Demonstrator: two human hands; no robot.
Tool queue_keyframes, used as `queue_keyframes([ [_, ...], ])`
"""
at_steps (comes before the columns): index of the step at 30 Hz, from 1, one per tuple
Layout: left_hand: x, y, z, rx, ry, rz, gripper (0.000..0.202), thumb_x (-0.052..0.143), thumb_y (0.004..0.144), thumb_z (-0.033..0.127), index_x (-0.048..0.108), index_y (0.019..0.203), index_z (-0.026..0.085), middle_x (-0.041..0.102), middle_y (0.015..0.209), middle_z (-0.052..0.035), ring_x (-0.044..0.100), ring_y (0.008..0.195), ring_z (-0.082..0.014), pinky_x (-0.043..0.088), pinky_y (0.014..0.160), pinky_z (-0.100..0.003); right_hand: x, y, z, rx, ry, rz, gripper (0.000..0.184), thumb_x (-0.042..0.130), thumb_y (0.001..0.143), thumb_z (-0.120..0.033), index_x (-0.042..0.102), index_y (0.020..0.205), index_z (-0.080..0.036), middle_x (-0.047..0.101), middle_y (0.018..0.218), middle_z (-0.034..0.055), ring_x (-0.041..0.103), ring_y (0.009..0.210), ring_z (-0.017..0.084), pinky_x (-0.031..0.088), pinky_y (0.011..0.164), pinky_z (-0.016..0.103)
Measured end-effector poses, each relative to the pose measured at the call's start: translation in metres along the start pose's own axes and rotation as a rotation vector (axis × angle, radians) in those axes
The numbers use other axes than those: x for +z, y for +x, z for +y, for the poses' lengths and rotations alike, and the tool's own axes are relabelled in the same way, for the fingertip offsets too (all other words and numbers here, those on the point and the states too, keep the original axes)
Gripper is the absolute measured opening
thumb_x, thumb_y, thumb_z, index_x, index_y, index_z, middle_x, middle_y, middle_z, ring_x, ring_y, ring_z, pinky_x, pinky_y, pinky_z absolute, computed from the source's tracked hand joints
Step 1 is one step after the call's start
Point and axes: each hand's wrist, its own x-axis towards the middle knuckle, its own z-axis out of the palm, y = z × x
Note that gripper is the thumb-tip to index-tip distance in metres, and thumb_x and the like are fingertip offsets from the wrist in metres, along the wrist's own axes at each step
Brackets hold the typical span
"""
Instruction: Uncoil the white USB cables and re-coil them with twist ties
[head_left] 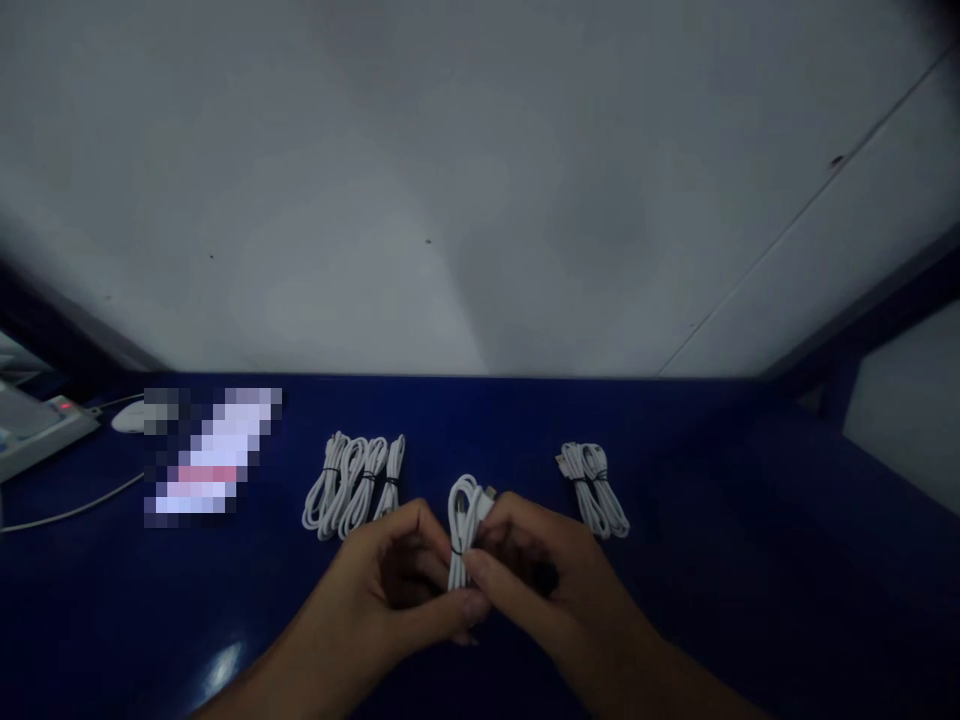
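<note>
Head camera view: nearest, the left hand (382,585) and the right hand (551,560) are brought together over a blue tabletop (480,410), and one coiled white USB cable (469,500) is grasped between them. The lower end of the coil is pinched by the left thumb and fingers, while its other side is gripped by the right thumb and forefinger, close to a metal-tipped plug (491,493). The coil is held roughly upright, with a black tie (457,549) passed around its middle. Winding and binding can thus be judged largely done on this piece; whether the tie is fully tightened cannot be told. The held coil has not been released.

Just beyond the hands, similar coils are laid out in two groups: about four in the left group (354,490), partly hidden by the left hand, and two in the right group (589,490). Black ties are seen around these too, so they can be judged bound. No box or tray can be made out; the coils are laid directly on the surface.

Farther left, a bright pixelated patch (217,450), a white rounded object (135,416) and a white power strip (52,435) are seen. Behind everything, a pale panel (375,180) is raised.
</note>
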Motion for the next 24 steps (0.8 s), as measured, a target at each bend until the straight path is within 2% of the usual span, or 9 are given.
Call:
queue_keyframes([
  [3,0.001,0.002,0.007,-0.006,-0.03,-0.025,0.029,0.095,0.087,0.026,0.069,0.097,0.018,0.081,0.091,-0.0033,0.078,0.087,-0.0191,0.066,0.081,-0.032,-0.002,0.002,0.002,0.025,0.101,-0.005,0.022,0.071,0.105,-0.038,0.07,0.092,-0.02,0.068,0.078,-0.0016,0.061,0.07,0.012,0.048,0.064,0.023],
  [5,0.002,0.002,0.01,-0.008,-0.041,-0.023,0.03,0.095,0.087,0.029,0.069,0.099,0.018,0.081,0.091,-0.0046,0.079,0.089,-0.0208,0.067,0.08,-0.034,-0.004,0.004,0.003,0.016,0.156,-0.016,0.023,0.07,0.107,-0.039,0.071,0.094,-0.021,0.066,0.073,-0.0034,0.057,0.064,0.009,0.046,0.061,0.02],
  [8,0.003,0.0,0.013,0.002,-0.01,0.011,0.033,0.097,0.083,0.025,0.069,0.099,0.018,0.079,0.088,-0.0021,0.077,0.079,-0.0172,0.066,0.076,-0.03,-0.007,0.006,0.004,0.003,0.215,-0.038,0.026,0.07,0.108,-0.041,0.073,0.094,-0.02,0.065,0.075,-0.0041,0.05,0.057,0.006,0.042,0.055,0.018],
  [11,0.004,-0.002,0.011,0.023,0.047,0.054,0.035,0.098,0.08,0.019,0.069,0.098,0.02,0.074,0.082,0.0022,0.07,0.068,-0.0127,0.062,0.065,-0.023,-0.008,0.008,0.002,0.002,0.268,-0.073,0.027,0.071,0.108,-0.044,0.075,0.097,-0.02,0.066,0.083,-0.003,0.05,0.058,0.004,0.039,0.052,0.017],
  [17,0.004,-0.003,0.008,0.026,0.092,0.063,0.033,0.096,0.082,0.023,0.069,0.1,0.022,0.071,0.082,0.0027,0.067,0.072,-0.0149,0.06,0.063,-0.023,-0.009,0.008,0.0,0.023,0.287,-0.085,0.025,0.073,0.107,-0.042,0.075,0.098,-0.02,0.065,0.08,-0.0038,0.048,0.057,0.004,0.039,0.051,0.015],
  [20,0.005,-0.005,0.012,0.017,0.159,0.068,0.024,0.093,0.086,0.025,0.073,0.098,0.021,0.075,0.084,0.0007,0.07,0.076,-0.0157,0.059,0.071,-0.024,-0.008,0.008,0.004,0.039,0.275,-0.049,0.02,0.076,0.105,-0.038,0.074,0.097,-0.02,0.066,0.079,-0.0047,0.048,0.056,0.004,0.04,0.051,0.014],
  [24,0.005,-0.007,0.015,0.026,0.249,0.021,0.006,0.082,0.099,0.027,0.081,0.103,0.022,0.084,0.104,-0.0038,0.077,0.097,-0.0197,0.057,0.089,-0.027,-0.009,0.008,0.009,0.034,0.253,-0.018,0.022,0.08,0.103,-0.035,0.069,0.091,-0.021,0.066,0.075,-0.0058,0.048,0.055,0.005,0.042,0.052,0.014],
])
